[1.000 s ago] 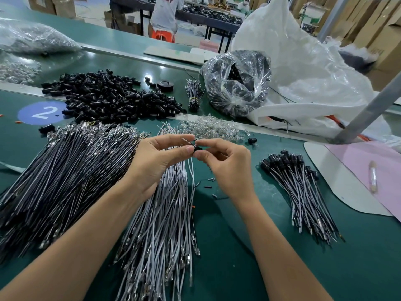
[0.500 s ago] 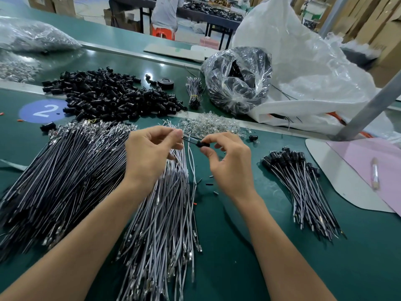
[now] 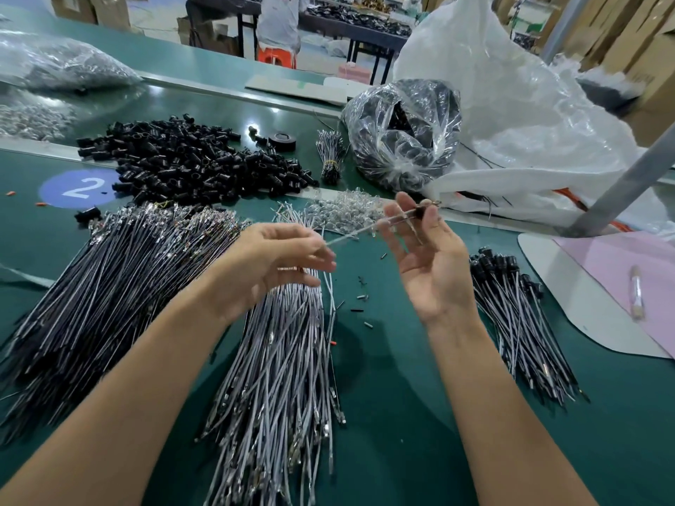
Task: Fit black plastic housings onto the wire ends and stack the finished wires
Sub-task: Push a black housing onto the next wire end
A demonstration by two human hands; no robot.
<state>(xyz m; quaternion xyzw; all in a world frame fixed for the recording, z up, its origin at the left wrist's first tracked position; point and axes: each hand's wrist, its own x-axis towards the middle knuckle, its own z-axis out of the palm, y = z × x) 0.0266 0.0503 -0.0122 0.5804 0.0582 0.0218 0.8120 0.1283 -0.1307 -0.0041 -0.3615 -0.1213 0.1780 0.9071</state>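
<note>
My right hand (image 3: pixel 427 272) is raised palm up and pinches a black housing (image 3: pixel 420 213) fitted on one grey wire (image 3: pixel 369 228). The wire slants down left, blurred, to the fingertips of my left hand (image 3: pixel 274 257), whose fingers are loosely curled with no clear grip on it. Below the hands lies a fan of bare grey wires (image 3: pixel 285 359). A stack of finished wires (image 3: pixel 511 315) with black housings lies to the right. Loose black housings (image 3: pixel 193 158) are heaped at the back.
A large pile of dark wires (image 3: pixel 109 286) fills the left. Clear small parts (image 3: pixel 343 210) lie behind the hands. A plastic bag of black parts (image 3: pixel 401 133), a white sack (image 3: pixel 529 122), a slanted metal post (image 3: pixel 628 177) and a pink sheet (image 3: pixel 621 264) crowd the right. A person stands far back.
My right hand has lifted and moved right with the housed wire, turning palm up. My left hand has loosened, and the wire has drawn out toward the right.
</note>
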